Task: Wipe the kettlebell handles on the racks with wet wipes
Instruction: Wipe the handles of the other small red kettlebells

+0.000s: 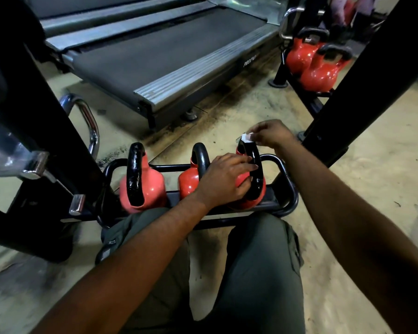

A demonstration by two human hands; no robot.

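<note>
Head view: right hand (273, 135) fingers clamped on wet wipe (247, 137), pressed against top of kettlebell handle (255, 156); left hand (223, 180) fingers, just below, curled round same handle.

Floor: pale yellowish concrete floor (362, 179), gritty and scuffed, with a dark sooty stain band (179, 133) running along the near edge of the machine.

Furniture: a grey treadmill with black belt and ribbed silver side rail (203, 71) stands at centre rear on a small round foot (190, 115). White lettering on its end cap is not legible. A second treadmill deck (94, 22) lies just beside it, further back. A black painted steel upright (34, 97) stands at left, with a bent chrome tube (89, 124) beside it. A black slanted steel beam (362, 75) crosses the right side.

Lighting: dim, with glints on the chrome.
</note>
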